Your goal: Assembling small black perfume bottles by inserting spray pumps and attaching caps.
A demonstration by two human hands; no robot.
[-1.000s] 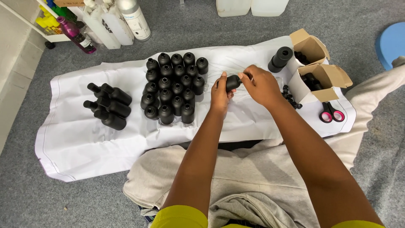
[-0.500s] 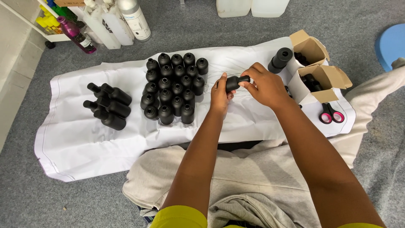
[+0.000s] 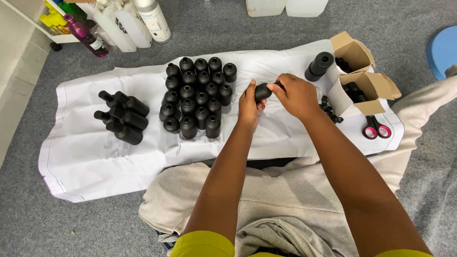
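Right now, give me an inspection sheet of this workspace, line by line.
Surface: white cloth spread over grey carpet.
Job's things: one black bottle held on its side between both hands; upright bottles clustered on the cloth; lying bottles stacked at the cloth's left.
Clutter: two open boxes holding black parts; black roll; small caps loose beside the lower box; scissors with pink handles.
Grippers: left hand grips the bottle's body; right hand covers its other end.
Cables: nothing seen.
Surroundings: spray bottles and coloured containers at top left; white jugs at top; blue stool at right.
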